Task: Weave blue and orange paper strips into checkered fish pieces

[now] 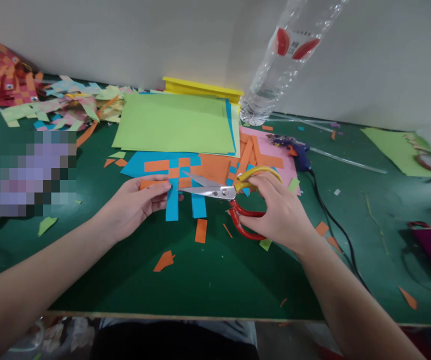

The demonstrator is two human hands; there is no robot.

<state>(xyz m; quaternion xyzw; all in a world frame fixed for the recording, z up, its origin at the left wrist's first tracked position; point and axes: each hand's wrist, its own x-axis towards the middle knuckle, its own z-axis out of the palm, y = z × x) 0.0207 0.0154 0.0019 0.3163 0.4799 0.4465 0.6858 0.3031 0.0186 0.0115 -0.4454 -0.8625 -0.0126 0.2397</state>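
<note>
My left hand (135, 204) pinches blue-and-orange woven paper (174, 173) while my right hand (278, 210) grips red-and-yellow-handled metal scissors (224, 192), whose slipping could nick me.

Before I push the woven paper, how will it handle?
The woven paper is probably light, being just thin strips. Its blue ends will likely flop, since they extend past the crossings. The strips might slide apart; no fastening shows.

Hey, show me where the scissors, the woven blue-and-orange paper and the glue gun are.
Scissors (225, 192): head view, on the metal pivot between blades and handles.
Woven paper (172, 197): head view, on its left-hand blue strip.
Glue gun (302, 156): head view, on the dark blue body.
</note>
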